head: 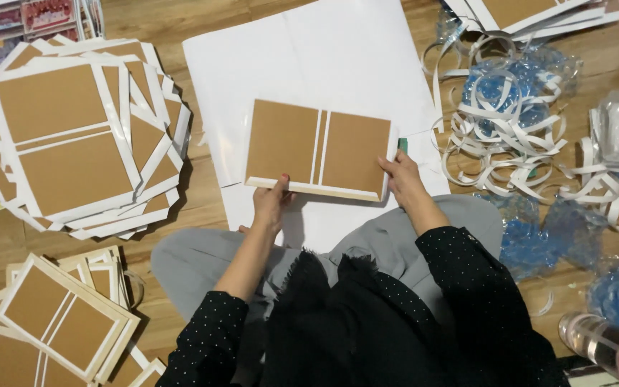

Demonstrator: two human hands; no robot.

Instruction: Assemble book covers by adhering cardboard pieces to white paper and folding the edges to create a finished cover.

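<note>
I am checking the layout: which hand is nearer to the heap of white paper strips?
Right. The right hand holds the brown board's edge beside the strips; the left hand grips its opposite bottom edge.

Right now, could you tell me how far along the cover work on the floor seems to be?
Done, by the look of it: a fanned stack of white-edged brown boards and a smaller pile, plus peeled strips. In hand: the left hand and right hand hold one board over a white sheet. What remains can't be judged.
</note>
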